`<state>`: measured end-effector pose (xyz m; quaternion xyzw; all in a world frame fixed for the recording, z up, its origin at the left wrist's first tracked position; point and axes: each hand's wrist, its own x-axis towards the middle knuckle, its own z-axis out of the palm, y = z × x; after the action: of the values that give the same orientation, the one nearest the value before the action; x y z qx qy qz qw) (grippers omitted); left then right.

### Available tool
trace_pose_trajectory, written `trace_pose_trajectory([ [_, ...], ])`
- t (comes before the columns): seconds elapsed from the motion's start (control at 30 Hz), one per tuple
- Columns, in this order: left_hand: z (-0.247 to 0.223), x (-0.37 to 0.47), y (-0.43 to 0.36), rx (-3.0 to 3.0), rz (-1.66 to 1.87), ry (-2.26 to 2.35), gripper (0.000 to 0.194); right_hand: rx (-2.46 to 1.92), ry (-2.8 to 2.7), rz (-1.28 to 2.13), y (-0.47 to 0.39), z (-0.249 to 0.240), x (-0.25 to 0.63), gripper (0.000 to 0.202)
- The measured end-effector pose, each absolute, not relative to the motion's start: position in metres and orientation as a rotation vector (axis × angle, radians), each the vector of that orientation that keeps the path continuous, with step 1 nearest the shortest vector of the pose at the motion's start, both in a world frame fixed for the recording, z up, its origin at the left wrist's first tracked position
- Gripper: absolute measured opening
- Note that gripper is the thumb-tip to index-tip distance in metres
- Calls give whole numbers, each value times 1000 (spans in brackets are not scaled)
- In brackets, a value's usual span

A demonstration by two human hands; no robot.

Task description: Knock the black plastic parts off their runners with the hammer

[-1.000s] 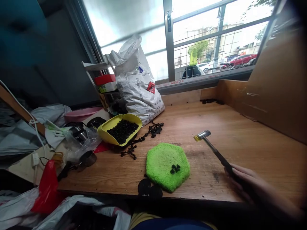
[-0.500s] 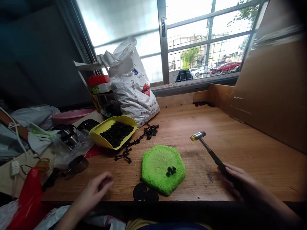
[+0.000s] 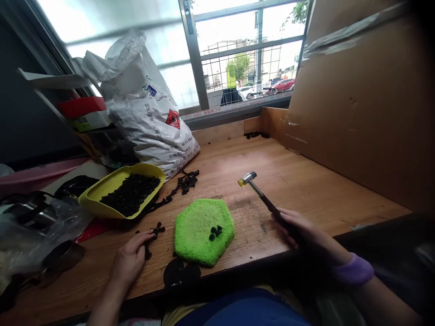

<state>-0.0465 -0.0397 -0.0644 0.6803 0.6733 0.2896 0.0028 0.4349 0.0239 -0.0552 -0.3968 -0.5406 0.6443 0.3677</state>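
Note:
My right hand (image 3: 297, 228) grips the dark handle of a small hammer (image 3: 270, 203). Its metal head, with one yellow face, is above the table, to the right of a green fuzzy hexagonal pad (image 3: 199, 231). Several small black pieces (image 3: 215, 232) lie on the pad. At the pad's left, my left hand (image 3: 131, 258) is closed on a branched black piece (image 3: 157, 230) with knobbed ends, which partly shows past the fingertips. Similar black branched pieces (image 3: 186, 181) lie in a string behind.
A yellow scoop-shaped tray (image 3: 91, 199) holds many small black pieces. A white woven sack (image 3: 152, 117) stands behind it. Flat black discs (image 3: 174, 271) are at the table's front edge. A cardboard sheet (image 3: 353, 117) stands at right; a dark cup (image 3: 64, 256) is at left.
My left hand has moved forward to the branched black piece and closed on it. My right hand still holds the hammer. The whole view has shifted to the right.

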Motion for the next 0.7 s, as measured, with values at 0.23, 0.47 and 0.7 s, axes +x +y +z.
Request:
trace_pose_trajectory([
  [0.23,-47,-28,-43,1779,903,2297,25,-1033,-1402,1638,24,-52,433,38],
  [0.47,-53,-9,-30,2100,1068,2232,25,-1057,-1392,1611,23,-49,432,38],
  [0.7,-69,1,-28,2278,945,2092,30,-953,-1410,1667,29,-64,439,38],
])
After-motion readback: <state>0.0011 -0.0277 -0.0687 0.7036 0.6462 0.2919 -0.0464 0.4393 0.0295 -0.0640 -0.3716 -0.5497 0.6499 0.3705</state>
